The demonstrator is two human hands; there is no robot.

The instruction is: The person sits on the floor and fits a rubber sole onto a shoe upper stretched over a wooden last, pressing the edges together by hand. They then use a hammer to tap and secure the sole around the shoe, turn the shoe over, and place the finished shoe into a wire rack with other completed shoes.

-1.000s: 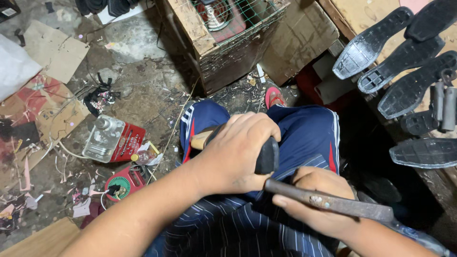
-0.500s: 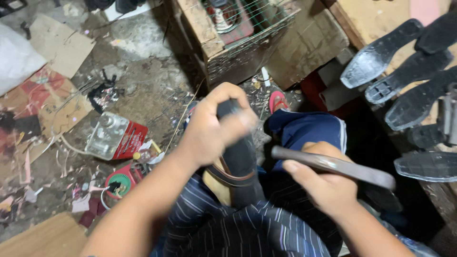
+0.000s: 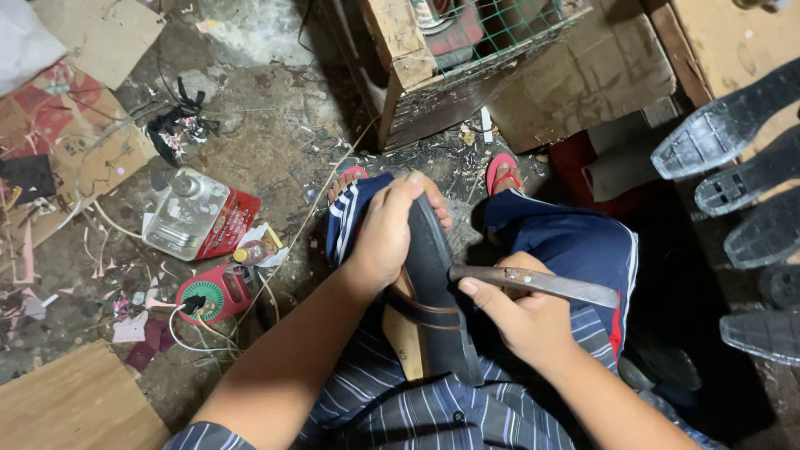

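Sandal (image 3: 433,300) lies on the lap between the knees, its long axis running toe-away, toe near the feet. Left hand (image 3: 387,233) has its fingers curled over the toe end; right hand (image 3: 521,317) is closed around a metal blade (image 3: 542,283). Best practice: steady the toe firmly and work the blade along the sole edge.

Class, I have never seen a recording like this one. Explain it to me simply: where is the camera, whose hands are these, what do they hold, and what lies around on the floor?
The single picture comes from a camera worn on a seated person's head, looking down at their lap. The left hand grips a black-soled sandal with a tan insole and brown strap, sole turned up. The right hand holds a worn metal tool with a flat bar beside it. On the littered floor lie a clear flat-sided container, a round red and green device with a white cord and cardboard scraps. Loose black shoe soles line the right edge.
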